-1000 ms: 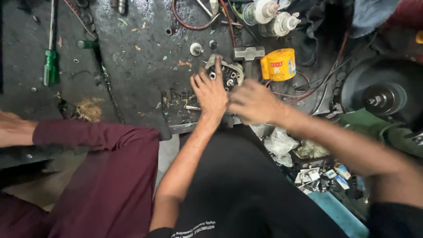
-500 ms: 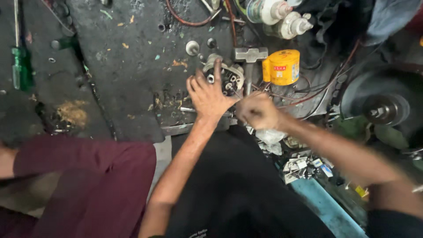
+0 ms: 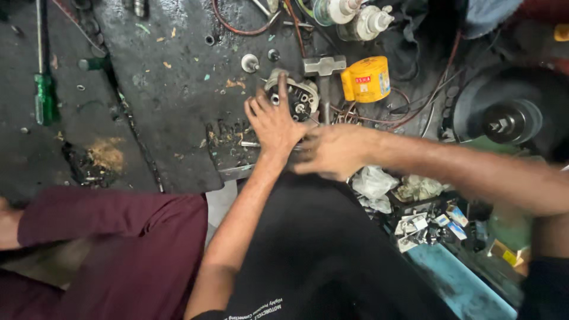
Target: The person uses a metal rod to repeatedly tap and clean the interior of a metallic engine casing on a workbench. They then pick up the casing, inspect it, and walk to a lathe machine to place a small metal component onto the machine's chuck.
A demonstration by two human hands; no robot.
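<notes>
Greasy black metal covered the counter (image 3: 172,89), and at its twelve o'clock edge sat the small engine part (image 3: 296,98), a grey casting with round holes and studs. The left hand (image 3: 274,121) lay spread flat and open over the near side of that casting, palm down, index finger stretched up across its top, pinning it rather than gripping it. The right hand (image 3: 335,151) came in from three o'clock, touching the left wrist area just below the part; it was blurred, fingers curled loosely, and I could not tell whether it held anything.

A hammer (image 3: 324,71) lay just beside the casting at one o'clock, head touching or nearly touching it. A yellow tin (image 3: 367,79) stood at two o'clock of the part, red wires (image 3: 379,115) looping beneath it. A green-handled screwdriver (image 3: 44,95) lay well apart at nine o'clock, and a washer-like ring (image 3: 249,62) sat near at eleven o'clock. A maroon sleeve (image 3: 112,237) of another person filled seven o'clock.

To do this steadying well, I judge the left palm should press straight down so the casting cannot rock on the gritty surface, with fingers kept off the studs and openings, while the right hand works close underneath without knocking the hammer or snagging the wires
</notes>
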